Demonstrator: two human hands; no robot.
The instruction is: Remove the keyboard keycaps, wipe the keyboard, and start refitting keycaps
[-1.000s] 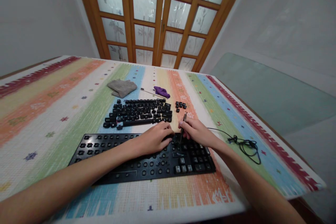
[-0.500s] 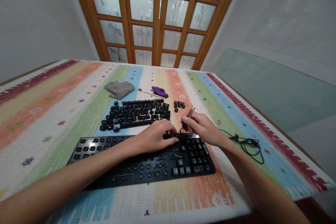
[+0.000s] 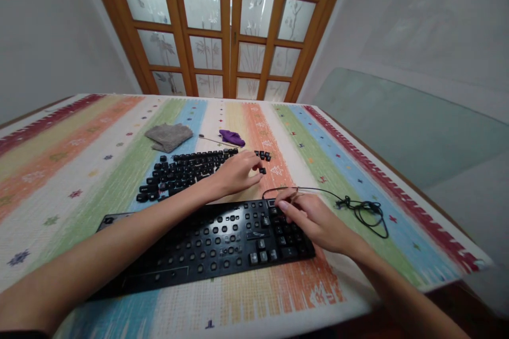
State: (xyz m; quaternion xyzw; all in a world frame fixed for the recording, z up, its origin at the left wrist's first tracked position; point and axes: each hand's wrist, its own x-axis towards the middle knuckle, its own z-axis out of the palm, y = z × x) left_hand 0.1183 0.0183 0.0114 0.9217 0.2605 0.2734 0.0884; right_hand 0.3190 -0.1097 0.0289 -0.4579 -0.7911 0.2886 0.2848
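My left hand (image 3: 240,172) is raised past the back edge of the black keyboard (image 3: 214,246), with a black keycap (image 3: 262,171) at its fingertips. My right hand (image 3: 312,217) is over the keyboard's number pad, fingers closed around a small wire keycap puller that they mostly hide. Bare switches show across most of the keyboard, while keycaps still sit on the number pad and arrow keys. Rows of loose black keycaps (image 3: 178,169) lie behind the keyboard, partly covered by my left hand. Beyond my left fingertips is a small group of keycaps (image 3: 265,155).
A grey cloth (image 3: 169,136), a purple cloth (image 3: 231,137) and a thin brush-like stick (image 3: 217,141) lie farther back. The black cable (image 3: 363,212) runs from the keyboard to a coil at right. A striped tablecloth (image 3: 79,185) covers the table.
My left hand has left the keyboard and moved forward with a keycap. My right hand has lowered and turned, so the puller is now mostly hidden. The view has shifted slightly right.
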